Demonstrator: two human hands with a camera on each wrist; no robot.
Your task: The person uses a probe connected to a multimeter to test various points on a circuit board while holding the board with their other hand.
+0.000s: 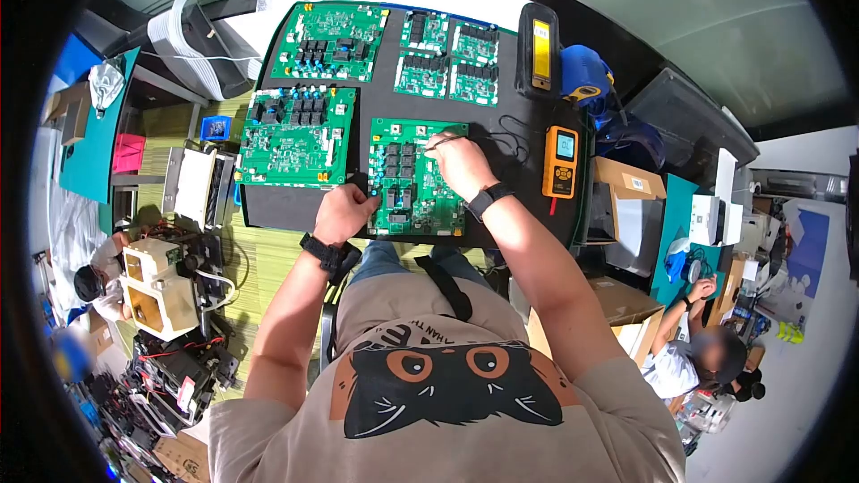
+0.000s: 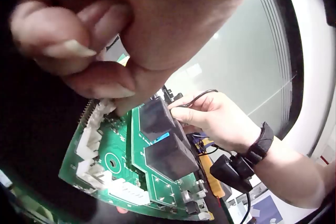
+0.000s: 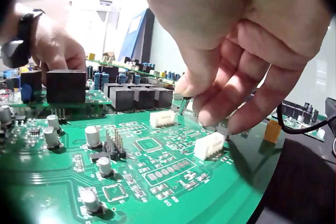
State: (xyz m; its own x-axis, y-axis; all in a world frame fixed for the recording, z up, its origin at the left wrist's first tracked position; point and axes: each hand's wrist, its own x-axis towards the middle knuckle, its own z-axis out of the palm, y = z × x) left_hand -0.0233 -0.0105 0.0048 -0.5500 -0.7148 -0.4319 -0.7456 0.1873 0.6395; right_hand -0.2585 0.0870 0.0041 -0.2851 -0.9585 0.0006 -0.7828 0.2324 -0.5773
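A green circuit board (image 1: 428,206) with black block relays (image 3: 122,98) and white connectors (image 3: 209,145) lies before the person on the dark mat. At its left edge is the left hand (image 1: 345,213), fingers curled and one digit touching beside the white edge connectors (image 2: 92,142). The right hand (image 1: 461,165) is over the upper right of the board. Between its thumb and fingers it pinches a slim dark tool (image 3: 185,103), tip down close to a small white connector; most of the tool is hidden by the fingers.
Two large boards (image 1: 295,134) (image 1: 331,40) lie left and behind; several smaller boards (image 1: 447,54) sit at the back. On the right are an orange meter (image 1: 562,161), a black cable (image 1: 512,136), a yellow-faced device (image 1: 540,49) and a blue tool (image 1: 586,76). Other people sit at both sides.
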